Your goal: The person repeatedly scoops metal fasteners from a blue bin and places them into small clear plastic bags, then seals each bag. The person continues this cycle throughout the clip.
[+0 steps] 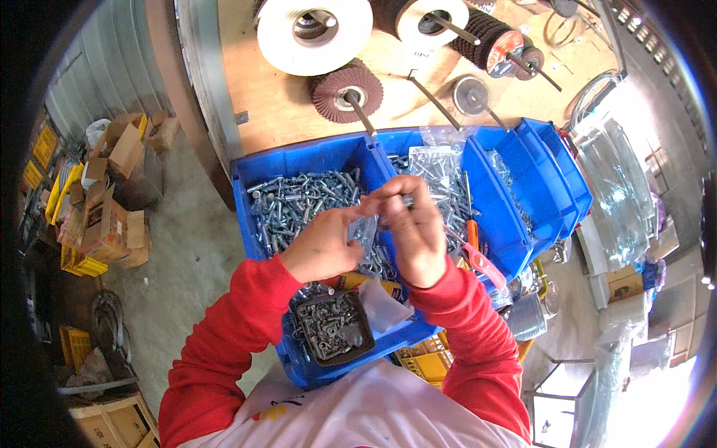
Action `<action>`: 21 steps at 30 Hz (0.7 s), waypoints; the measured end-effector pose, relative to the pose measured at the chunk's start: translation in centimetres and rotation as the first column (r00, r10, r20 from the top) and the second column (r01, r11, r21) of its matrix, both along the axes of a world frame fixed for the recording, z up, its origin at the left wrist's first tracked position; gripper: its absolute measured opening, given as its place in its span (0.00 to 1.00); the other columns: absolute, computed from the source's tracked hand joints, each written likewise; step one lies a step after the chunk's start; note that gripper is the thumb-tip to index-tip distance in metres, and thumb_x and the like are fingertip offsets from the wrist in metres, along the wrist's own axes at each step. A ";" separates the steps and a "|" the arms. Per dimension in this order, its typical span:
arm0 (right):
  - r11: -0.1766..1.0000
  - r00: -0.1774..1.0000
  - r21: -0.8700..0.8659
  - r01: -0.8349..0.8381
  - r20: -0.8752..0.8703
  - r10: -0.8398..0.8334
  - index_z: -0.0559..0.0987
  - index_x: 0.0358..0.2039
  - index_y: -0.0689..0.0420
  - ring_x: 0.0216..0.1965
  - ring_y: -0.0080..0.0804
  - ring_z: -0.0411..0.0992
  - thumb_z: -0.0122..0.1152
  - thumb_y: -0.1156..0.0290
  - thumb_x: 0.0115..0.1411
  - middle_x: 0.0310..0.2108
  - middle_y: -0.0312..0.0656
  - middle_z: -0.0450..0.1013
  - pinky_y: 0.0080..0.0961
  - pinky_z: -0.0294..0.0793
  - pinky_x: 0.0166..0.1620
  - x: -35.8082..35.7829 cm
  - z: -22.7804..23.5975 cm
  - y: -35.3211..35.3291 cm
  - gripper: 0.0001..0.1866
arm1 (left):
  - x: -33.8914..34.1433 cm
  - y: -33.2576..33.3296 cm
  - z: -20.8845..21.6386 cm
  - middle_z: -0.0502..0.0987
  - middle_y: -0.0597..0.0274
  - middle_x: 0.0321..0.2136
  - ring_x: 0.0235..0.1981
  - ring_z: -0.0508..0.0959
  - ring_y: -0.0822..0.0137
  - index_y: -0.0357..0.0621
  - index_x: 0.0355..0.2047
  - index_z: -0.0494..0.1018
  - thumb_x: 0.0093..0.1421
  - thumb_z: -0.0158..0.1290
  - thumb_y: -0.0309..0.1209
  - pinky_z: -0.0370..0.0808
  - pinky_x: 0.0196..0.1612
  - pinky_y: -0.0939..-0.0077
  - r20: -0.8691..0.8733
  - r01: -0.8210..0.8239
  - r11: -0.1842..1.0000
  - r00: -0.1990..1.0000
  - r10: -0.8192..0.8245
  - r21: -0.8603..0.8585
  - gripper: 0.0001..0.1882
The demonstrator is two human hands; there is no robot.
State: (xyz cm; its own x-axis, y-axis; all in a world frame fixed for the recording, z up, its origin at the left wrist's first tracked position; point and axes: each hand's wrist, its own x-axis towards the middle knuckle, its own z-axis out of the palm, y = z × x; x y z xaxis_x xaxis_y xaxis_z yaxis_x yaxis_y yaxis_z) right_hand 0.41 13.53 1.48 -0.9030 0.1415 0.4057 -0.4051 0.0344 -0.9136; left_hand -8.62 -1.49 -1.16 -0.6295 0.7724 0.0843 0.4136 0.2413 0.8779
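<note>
My right hand point(414, 235) is closed, its fingers pinching a small dark metal piece point(408, 200) whose exact kind is blurred. Beside it, my left hand point(317, 243) reaches its index finger toward the right fingertips; motion smears the tips, so I cannot tell what it grips. Clear plastic point(364, 233) shows just behind the left fingers, held or lying loose, I cannot tell. Both hands are over blue bins. The left bin is heaped with metal bolts point(295, 201). Right of it, a clear bag of bolts point(433, 168) rests in the neighbouring bin.
Nearest me, a dark square tray point(367, 351) holds small hardware. An orange-handled screwdriver point(472, 233) and a pink lighter-like tool point(484, 265) lean at the right. Abrasive discs on rods point(349, 93) stand along the wooden board point(276, 112). Cardboard boxes point(112, 224) sit on the floor at left.
</note>
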 end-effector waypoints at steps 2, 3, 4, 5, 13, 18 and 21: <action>0.998 0.998 0.025 -0.055 0.031 0.054 0.68 0.51 0.62 0.49 0.30 0.72 0.48 0.72 0.75 0.45 0.44 0.73 0.30 0.72 0.56 -0.6 -0.8 -0.6 0.09 | 0.0 0.1 0.0 0.80 0.37 0.28 0.33 0.83 0.42 0.35 0.51 0.76 0.49 0.55 0.24 0.78 0.40 0.53 -0.023 -0.004 1.000 1.000 0.004 -0.001 0.25; 0.997 0.993 0.042 -0.060 0.109 0.056 0.67 0.51 0.62 0.50 0.31 0.72 0.49 0.71 0.75 0.47 0.45 0.73 0.30 0.72 0.56 -1.0 -1.0 -0.6 0.10 | 0.0 0.1 -0.1 0.81 0.38 0.28 0.32 0.83 0.43 0.33 0.51 0.76 0.50 0.55 0.24 0.79 0.39 0.55 -0.003 0.004 1.000 1.000 -0.004 0.004 0.26; 0.997 0.997 -0.017 -0.081 0.011 0.081 0.71 0.51 0.64 0.51 0.30 0.72 0.50 0.71 0.75 0.48 0.45 0.74 0.29 0.72 0.56 -0.9 -1.2 -0.5 0.11 | 0.0 0.0 -0.3 0.81 0.39 0.27 0.32 0.84 0.44 0.32 0.52 0.75 0.50 0.55 0.23 0.79 0.39 0.56 0.028 0.017 0.999 0.999 -0.016 -0.033 0.26; 0.998 0.997 0.020 -0.059 -0.051 0.060 0.72 0.51 0.65 0.50 0.29 0.73 0.51 0.71 0.75 0.48 0.45 0.75 0.28 0.72 0.56 -0.8 -1.2 0.1 0.11 | -0.1 -0.2 -0.5 0.81 0.40 0.27 0.32 0.84 0.45 0.30 0.52 0.75 0.50 0.55 0.23 0.79 0.38 0.58 0.061 0.032 0.999 0.998 -0.030 -0.034 0.26; 0.754 0.721 0.013 0.656 -0.307 -0.621 0.82 0.36 0.65 0.33 0.26 0.76 0.57 0.66 0.71 0.30 0.41 0.81 0.26 0.75 0.41 7.2 2.4 22.5 0.14 | 0.0 -1.3 -2.1 0.80 0.48 0.46 0.29 0.82 0.67 0.28 0.63 0.66 0.51 0.43 0.14 0.80 0.26 0.76 0.276 -0.157 0.985 0.952 0.134 0.064 0.34; 0.330 0.417 0.538 0.776 -0.045 -0.908 0.85 0.30 0.62 0.29 0.40 0.81 0.59 0.63 0.63 0.28 0.48 0.82 0.35 0.80 0.37 11.0 -4.9 45.3 0.15 | -0.5 -1.7 -2.2 0.80 0.47 0.48 0.20 0.78 0.72 0.30 0.63 0.67 0.51 0.40 0.14 0.77 0.22 0.79 0.229 -0.193 0.980 0.957 0.176 0.055 0.35; 0.265 0.402 0.898 0.352 0.111 -0.909 0.86 0.33 0.58 0.37 0.55 0.82 0.62 0.62 0.54 0.35 0.55 0.82 0.45 0.81 0.46 11.2 -12.9 51.8 0.13 | -1.1 -1.5 -2.6 0.79 0.46 0.50 0.19 0.78 0.72 0.30 0.63 0.67 0.49 0.40 0.14 0.77 0.21 0.79 0.262 -0.210 0.977 0.946 0.190 0.049 0.36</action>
